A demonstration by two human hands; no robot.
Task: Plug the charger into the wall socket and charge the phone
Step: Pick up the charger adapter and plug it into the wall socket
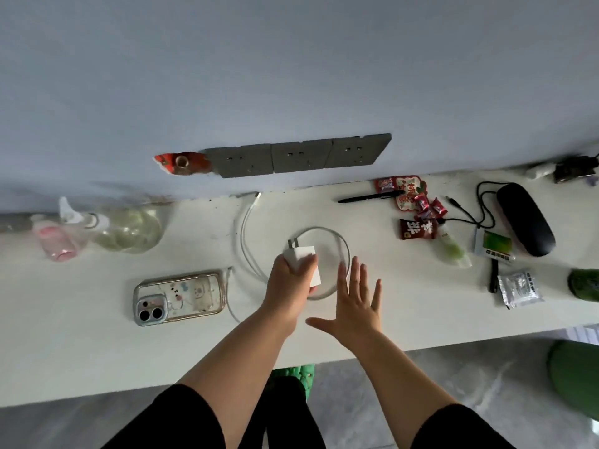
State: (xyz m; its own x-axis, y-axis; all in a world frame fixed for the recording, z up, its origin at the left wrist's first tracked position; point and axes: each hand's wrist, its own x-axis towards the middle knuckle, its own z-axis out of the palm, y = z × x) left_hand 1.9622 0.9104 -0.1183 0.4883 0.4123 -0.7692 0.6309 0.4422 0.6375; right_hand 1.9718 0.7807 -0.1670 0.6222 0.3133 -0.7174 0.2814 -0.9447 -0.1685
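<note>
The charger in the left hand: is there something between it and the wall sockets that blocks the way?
Nothing visible blocks it. The left hand holds the charger over the white table, prongs toward the wall. Between it and the grey wall sockets lies only the white cable, flat on the table.

Sleeves: short and black, one on each upper arm, at the lower left and lower right of the frame.
Forearms: bare from the sleeve hems to the wrists.
Left hand (290,286): bare, no ring, watch or band visible.
Right hand (355,306): bare, no ring, watch or band visible.
Legs: black clothing, bottom centre.
Footwear: bright green, bumpy-surfaced, lower centre.
</note>
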